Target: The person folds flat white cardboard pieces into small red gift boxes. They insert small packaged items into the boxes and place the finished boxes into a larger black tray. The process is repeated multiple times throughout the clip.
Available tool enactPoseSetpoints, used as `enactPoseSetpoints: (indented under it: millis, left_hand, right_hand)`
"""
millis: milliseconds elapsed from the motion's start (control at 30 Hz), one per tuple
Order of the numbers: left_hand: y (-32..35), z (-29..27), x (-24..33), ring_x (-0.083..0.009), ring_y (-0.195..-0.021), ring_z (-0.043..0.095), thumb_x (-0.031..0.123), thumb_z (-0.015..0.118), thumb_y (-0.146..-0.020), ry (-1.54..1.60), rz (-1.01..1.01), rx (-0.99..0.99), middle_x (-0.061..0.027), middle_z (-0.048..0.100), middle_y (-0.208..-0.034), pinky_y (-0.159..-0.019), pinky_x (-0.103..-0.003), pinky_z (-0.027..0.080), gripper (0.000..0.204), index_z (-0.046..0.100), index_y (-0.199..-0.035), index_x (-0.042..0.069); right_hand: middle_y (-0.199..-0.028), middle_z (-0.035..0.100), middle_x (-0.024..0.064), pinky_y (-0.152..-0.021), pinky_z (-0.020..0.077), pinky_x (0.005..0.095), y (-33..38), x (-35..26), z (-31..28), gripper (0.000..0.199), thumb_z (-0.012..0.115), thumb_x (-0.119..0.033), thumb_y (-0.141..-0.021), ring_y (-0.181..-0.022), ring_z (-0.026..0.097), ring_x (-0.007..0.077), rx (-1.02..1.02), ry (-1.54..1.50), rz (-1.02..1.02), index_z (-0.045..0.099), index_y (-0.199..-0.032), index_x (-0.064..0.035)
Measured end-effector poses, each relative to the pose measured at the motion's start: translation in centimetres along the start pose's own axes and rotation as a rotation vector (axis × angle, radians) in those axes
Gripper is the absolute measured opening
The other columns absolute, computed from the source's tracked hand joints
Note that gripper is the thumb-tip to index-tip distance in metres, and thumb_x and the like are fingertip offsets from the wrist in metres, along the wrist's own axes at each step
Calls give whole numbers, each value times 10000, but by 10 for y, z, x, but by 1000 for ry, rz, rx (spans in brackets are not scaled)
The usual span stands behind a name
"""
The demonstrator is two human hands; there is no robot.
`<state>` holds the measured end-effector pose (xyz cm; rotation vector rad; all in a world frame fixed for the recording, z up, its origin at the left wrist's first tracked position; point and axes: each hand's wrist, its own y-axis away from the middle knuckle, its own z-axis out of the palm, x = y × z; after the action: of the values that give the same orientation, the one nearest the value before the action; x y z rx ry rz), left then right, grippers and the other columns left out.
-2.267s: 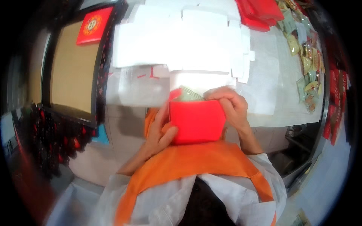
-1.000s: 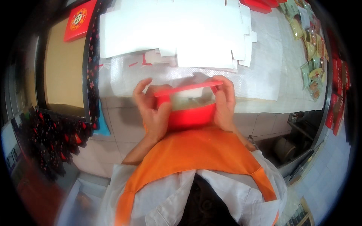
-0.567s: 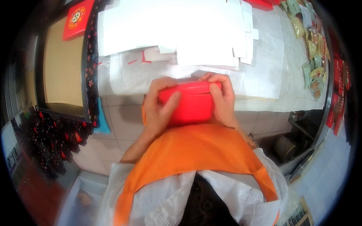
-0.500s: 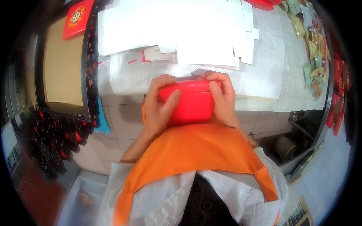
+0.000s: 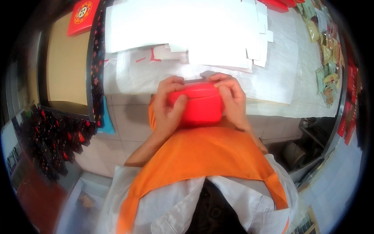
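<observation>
A red box [image 5: 200,109] is held between my two hands, close to my orange apron and at the near edge of the table. My left hand [image 5: 168,103] grips its left end, thumb on the near face and fingers over the far side. On the right end, my right hand [image 5: 233,99] is closed the same way, its thumb by the top corner. A thin dark seam runs across the box below its upper rim or flap. The far side of the box is hidden from me.
Large white sheets of card [image 5: 175,27] lie stacked on the table's white covering [image 5: 280,85]. At left stands a tray [image 5: 66,78] with a red patterned box [image 5: 82,16] on it. Small packets [image 5: 327,50] line the right edge. Dark flowered pieces [image 5: 54,144] hang lower left.
The seam across the box now slants more, and my right fingers and thumb have shifted slightly at its corner. The whole scene has slid a little to the right in view.
</observation>
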<state>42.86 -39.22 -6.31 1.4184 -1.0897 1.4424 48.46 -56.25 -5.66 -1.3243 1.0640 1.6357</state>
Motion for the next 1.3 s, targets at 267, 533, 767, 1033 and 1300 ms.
enactPoseSetpoints:
  millis: [267,533,767,1033,1300]
  left_hand:
    - [3,0,0,-229,-1009,497,-30,509,-734,-103,-13,-28,-136,522,-1061,-876,-300,376,195,533,-925,-2]
    - [3,4,8,-241,-1096,443,55,385,-674,-50,-201,40,-150,523,-1119,-959,-337,304,288,570,-882,-17]
    - [7,-12,-12,-277,-1107,448,142,394,-854,-105,95,-98,-183,524,-1124,-956,-379,320,242,572,-892,-16]
    - [17,-15,-29,-296,-1174,390,229,448,-893,54,64,-54,-201,387,-1274,-963,-426,332,294,524,-1067,4]
    - [3,-39,2,-292,-1230,318,302,513,-776,984,-355,-474,-169,297,-1356,-1025,-396,245,661,269,-1335,45]
  right_hand:
    - [-1045,529,89,-844,381,256,4,8,3,102,443,-60,-887,-954,485,135,51,-106,28,523,-846,-13]
    - [-1038,530,84,-832,378,241,3,14,5,110,436,-53,-885,-933,478,118,80,-75,49,530,-856,-6]
    - [-1049,531,100,-862,370,271,5,17,5,112,432,-47,-882,-977,482,155,81,-129,50,533,-852,-9]
    - [-1082,526,134,-877,375,311,11,20,-7,69,556,0,-784,-1007,494,201,10,184,-218,542,-848,-22]
    - [-1074,512,141,-776,456,297,-36,-35,1,60,515,-93,-866,-932,532,191,-13,-374,-335,490,-865,-38]
